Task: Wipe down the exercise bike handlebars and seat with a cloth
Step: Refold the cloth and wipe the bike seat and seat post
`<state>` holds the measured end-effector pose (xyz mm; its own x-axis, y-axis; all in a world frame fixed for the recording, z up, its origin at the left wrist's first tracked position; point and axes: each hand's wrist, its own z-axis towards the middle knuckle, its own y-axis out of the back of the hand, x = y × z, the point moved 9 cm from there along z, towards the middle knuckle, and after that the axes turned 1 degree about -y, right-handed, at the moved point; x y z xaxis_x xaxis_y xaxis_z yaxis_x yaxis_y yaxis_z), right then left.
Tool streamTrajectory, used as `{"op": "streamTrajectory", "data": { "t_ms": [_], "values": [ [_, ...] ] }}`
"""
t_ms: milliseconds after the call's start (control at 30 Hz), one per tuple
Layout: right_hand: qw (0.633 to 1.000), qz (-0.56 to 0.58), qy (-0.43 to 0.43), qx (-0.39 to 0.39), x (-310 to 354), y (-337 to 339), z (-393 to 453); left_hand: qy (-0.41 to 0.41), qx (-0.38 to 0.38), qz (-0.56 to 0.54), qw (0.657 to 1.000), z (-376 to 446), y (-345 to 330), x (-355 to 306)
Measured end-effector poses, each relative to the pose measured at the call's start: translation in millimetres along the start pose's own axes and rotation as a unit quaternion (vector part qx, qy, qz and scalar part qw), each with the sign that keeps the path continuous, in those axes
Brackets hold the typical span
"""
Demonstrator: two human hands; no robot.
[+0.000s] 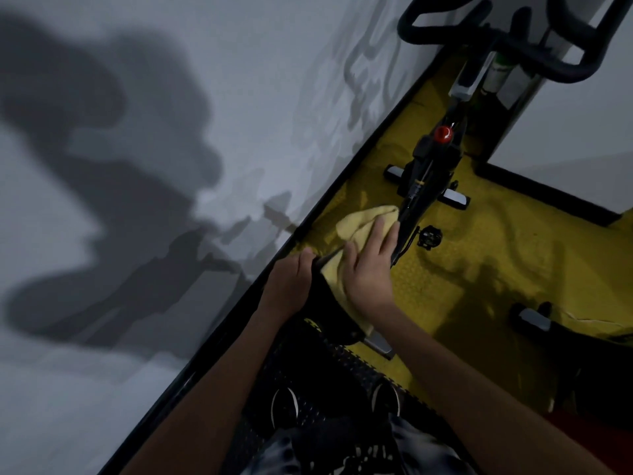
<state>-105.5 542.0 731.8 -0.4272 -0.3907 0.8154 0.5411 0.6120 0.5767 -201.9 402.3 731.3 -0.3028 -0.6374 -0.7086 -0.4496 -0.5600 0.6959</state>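
Observation:
A black exercise bike stands on yellow floor mats. Its black seat is right below me, and its black handlebars are at the top right. A pale yellow cloth lies over the seat's front. My right hand presses flat on the cloth with straight fingers. My left hand grips the seat's left edge, fingers curled over it. Most of the seat is hidden under the cloth and hands.
A grey wall runs along the left, close to the bike. The red knob sits on the frame ahead. A pedal sticks out on the right. Another machine's base lies right. My shoes stand on black matting.

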Motion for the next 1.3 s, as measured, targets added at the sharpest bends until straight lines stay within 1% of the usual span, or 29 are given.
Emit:
{"op": "streamTrajectory", "data": {
  "t_ms": [67,100,167,200,300,400,500,633,767,833,900,933,967,1033,1067,1100,1133,1200,1233,1267,1300],
  "values": [
    [0.999,0.017,-0.026,-0.03,-4,6,34,0.007,-0.009,0.001,1.0,-2,4,-1],
    [0.998,0.019,-0.045,-0.043,-6,8,49,-0.002,-0.011,0.001,1.0,-3,4,-4],
    [0.995,0.011,-0.072,-0.065,-8,11,66,-0.011,-0.012,0.006,1.0,-5,6,-10],
    [0.995,0.006,-0.074,-0.072,-8,12,67,-0.003,-0.016,0.003,1.0,-5,6,-9],
    [0.998,-0.015,-0.032,-0.06,3,9,39,0.025,-0.038,-0.027,0.999,-4,9,-3],
    [0.999,-0.036,-0.006,-0.027,5,-6,-15,0.02,-0.041,-0.028,0.999,-4,8,-2],
    [0.996,-0.073,0.024,-0.034,-2,-13,-59,0.027,-0.045,-0.034,0.998,-3,8,1],
    [0.997,-0.064,0.029,0.025,-8,-10,-94,0.017,-0.028,-0.01,0.999,-4,5,0],
    [0.993,-0.042,0.007,0.112,-15,7,-106,0.03,-0.023,-0.041,0.998,-4,5,3],
    [0.988,-0.051,0.005,0.143,-13,23,-95,0.03,-0.009,-0.01,0.999,-3,0,7],
    [0.984,-0.048,-0.023,0.171,-5,39,-79,0.031,0.003,0.03,0.999,0,-5,11],
    [0.983,-0.038,-0.036,0.178,3,47,-71,0.02,-0.002,0.037,0.999,2,-6,11],
    [0.984,-0.03,-0.03,0.175,13,55,-63,0.001,-0.014,0.037,0.999,4,-5,8],
    [0.986,-0.003,0.013,0.166,40,66,-45,-0.037,-0.036,0.032,0.998,5,1,-1],
    [0.984,0.038,0.019,0.173,52,68,-38,-0.043,-0.045,0.023,0.998,5,6,-5],
    [0.976,0.1,-0.002,0.192,56,65,-30,-0.043,-0.055,0.001,0.998,4,13,-11],
    [0.956,0.178,-0.052,0.225,58,59,-24,-0.033,-0.066,-0.034,0.997,3,20,-15],
    [0.885,0.316,-0.188,0.284,55,44,-21,0.021,-0.066,-0.146,0.987,-1,31,-25],
    [0.856,0.353,-0.231,0.3,56,37,-21,0.063,-0.051,-0.234,0.969,-5,33,-30],
    [0.837,0.372,-0.248,0.315,58,31,-20,0.105,-0.029,-0.331,0.937,-11,34,-37],
    [0.827,0.382,-0.251,0.327,62,25,-19,0.128,-0.006,-0.416,0.9,-17,34,-44]
  ]
}}
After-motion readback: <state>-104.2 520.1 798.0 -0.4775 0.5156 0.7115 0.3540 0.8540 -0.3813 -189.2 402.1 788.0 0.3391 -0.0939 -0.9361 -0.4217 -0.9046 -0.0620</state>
